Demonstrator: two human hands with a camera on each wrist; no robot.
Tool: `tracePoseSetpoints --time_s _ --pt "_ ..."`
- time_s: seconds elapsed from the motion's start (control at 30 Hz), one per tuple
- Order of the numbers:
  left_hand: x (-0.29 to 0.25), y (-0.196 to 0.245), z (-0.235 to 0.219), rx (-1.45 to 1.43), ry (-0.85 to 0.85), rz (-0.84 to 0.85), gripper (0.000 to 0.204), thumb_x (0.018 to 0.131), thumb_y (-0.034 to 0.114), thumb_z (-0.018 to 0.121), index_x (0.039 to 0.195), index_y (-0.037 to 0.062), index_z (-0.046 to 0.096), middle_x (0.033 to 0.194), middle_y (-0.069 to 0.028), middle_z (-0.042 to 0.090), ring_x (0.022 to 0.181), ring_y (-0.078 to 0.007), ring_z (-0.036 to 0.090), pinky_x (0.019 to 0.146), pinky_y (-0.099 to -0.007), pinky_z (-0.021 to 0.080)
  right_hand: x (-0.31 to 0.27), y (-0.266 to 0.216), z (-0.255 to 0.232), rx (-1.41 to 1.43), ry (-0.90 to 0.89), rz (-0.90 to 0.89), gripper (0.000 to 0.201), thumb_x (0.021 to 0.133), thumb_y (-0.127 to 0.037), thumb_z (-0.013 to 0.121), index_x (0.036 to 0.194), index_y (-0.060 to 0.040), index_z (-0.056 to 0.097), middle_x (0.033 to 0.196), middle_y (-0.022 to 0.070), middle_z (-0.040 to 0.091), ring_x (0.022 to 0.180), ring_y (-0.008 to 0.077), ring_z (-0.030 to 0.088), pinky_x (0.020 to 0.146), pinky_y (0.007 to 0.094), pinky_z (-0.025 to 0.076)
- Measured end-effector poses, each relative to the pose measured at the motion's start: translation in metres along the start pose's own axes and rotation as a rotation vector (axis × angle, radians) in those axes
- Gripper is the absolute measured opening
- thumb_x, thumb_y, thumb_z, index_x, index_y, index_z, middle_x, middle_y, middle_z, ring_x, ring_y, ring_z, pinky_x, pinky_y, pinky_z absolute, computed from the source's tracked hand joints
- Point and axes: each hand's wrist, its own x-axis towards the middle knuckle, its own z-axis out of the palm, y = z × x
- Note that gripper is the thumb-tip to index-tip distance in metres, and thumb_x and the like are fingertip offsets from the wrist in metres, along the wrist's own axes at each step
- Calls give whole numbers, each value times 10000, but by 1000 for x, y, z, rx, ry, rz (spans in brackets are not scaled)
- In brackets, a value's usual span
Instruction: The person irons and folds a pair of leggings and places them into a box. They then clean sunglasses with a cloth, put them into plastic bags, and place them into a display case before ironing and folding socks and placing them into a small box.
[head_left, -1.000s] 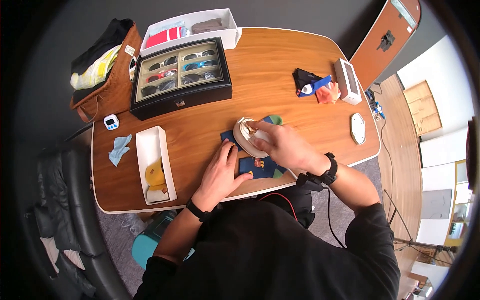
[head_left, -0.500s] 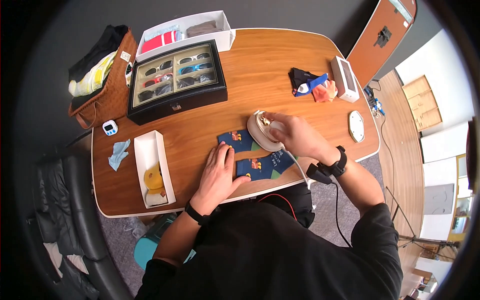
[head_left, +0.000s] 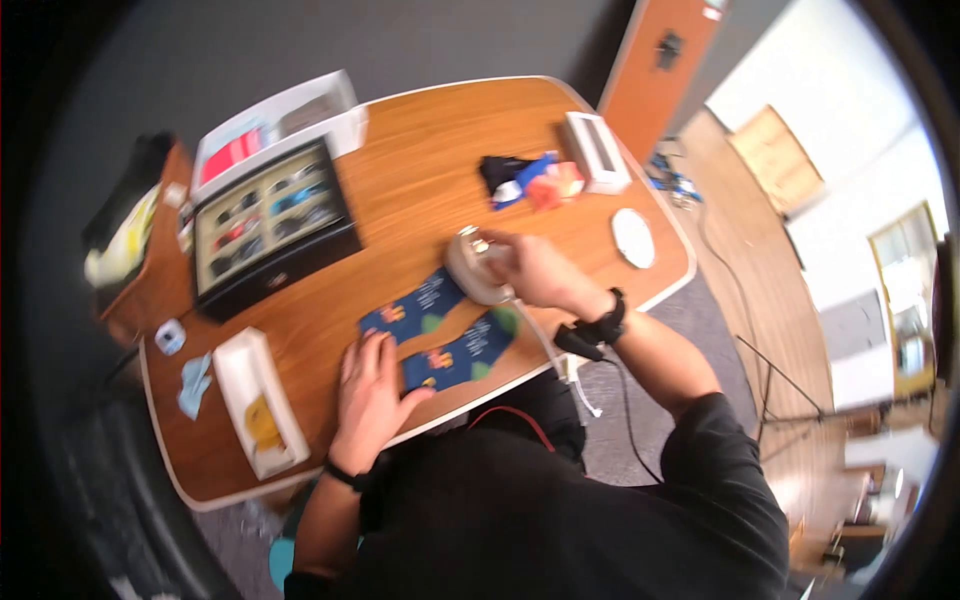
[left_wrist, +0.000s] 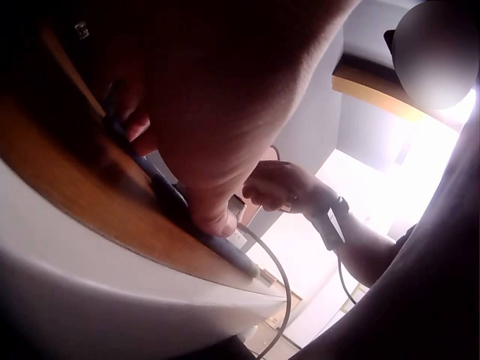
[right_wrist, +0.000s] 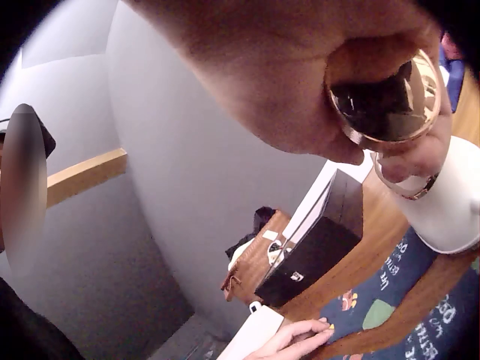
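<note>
Two navy socks with green heels, white lettering and small orange figures lie flat side by side, the upper sock (head_left: 405, 314) farther from the table edge than the lower sock (head_left: 455, 358). My left hand (head_left: 368, 395) rests at their cuff ends, fingers extended and thumb spread toward the lower sock. My right hand (head_left: 545, 272) grips the handle of a small white iron (head_left: 470, 272) with gold trim. The iron stands at the toe end of the upper sock and hides that tip. In the right wrist view the gold handle (right_wrist: 386, 112) shows inside the curled fingers.
A white cord (head_left: 548, 345) trails from the iron over the front edge. Left are a white tray (head_left: 232, 372) with yellow socks, a blue cloth (head_left: 194, 384) and a black sunglasses case (head_left: 275, 282). Toward the right lie folded clothes (head_left: 552, 186), a white box (head_left: 597, 150) and a white oval stand (head_left: 633, 238).
The iron has slid from the middle of the socks toward the toe end, uncovering the lettering. My left hand stays by the cuffs. The head view has swung and tilted.
</note>
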Motion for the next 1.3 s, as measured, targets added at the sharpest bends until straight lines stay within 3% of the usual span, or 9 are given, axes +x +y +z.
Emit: tracePoseSetpoints --time_s 0.03,0.2,0.5,0.87,0.97,1.07,1.13,1.2,1.3 --pt "1 0 3 0 3 20 937 798 505 875 1410 -129 556 1477 -273 502 1416 -457 470 1230 -570 352 -3 18 1 14 58 -85 487 1031 -190 627 1503 -72 601 891 209 754 749 280 737 762 419 589" --pt "-2 -3 6 26 -36 30 915 826 438 876 1442 -141 526 1523 -281 460 1477 -463 412 1261 -614 295 -49 35 -80 458 5 321 450 1110 -184 554 1554 -113 551 730 -25 563 508 55 480 444 265 407" --pt "-1 1 3 88 -91 18 962 862 527 826 1461 -150 496 1532 -281 454 1505 -445 405 1277 -625 260 -69 180 -181 180 315 543 507 1044 -185 569 1526 -31 580 776 60 662 528 132 593 496 320 510" --pt "0 2 3 129 -113 29 1000 860 556 815 1478 -151 471 1541 -299 443 1511 -460 392 1267 -651 255 -56 195 -168 249 254 591 518 1053 -218 559 1537 -33 552 856 124 704 587 168 655 539 342 544" --pt "5 11 -2 109 -21 52 860 857 440 846 1452 -90 524 1522 -257 482 1419 -444 479 1194 -586 368 -54 205 -172 -423 346 533 392 1016 -335 676 1278 -48 731 1128 229 763 1054 382 734 912 460 577" --pt "11 24 -11 78 64 93 615 859 289 851 1345 -13 625 1380 -167 604 1251 -360 600 1055 -481 471 -51 141 -142 -535 748 43 282 981 -212 742 1225 -69 737 1100 201 716 966 346 719 828 456 589" --pt "13 24 -7 10 13 88 540 863 234 844 1297 -17 644 1312 -144 623 1205 -338 603 1021 -466 488 -53 102 -94 -153 377 178 311 976 -238 760 1225 -53 728 1061 195 720 892 364 723 815 462 591" --pt "15 20 5 -48 -2 52 504 835 167 863 1254 -27 663 1233 -160 630 1168 -374 603 1015 -460 493 -58 72 -31 -79 123 35 290 941 -179 792 1181 -23 742 1054 197 745 903 355 743 795 442 591" --pt "18 14 9 -121 -43 -31 411 817 137 876 1153 -13 691 1118 -162 634 1113 -376 605 984 -461 502 -59 62 34 -148 38 -30 282 930 -197 809 1130 -16 730 980 206 741 923 422 722 809 456 583"
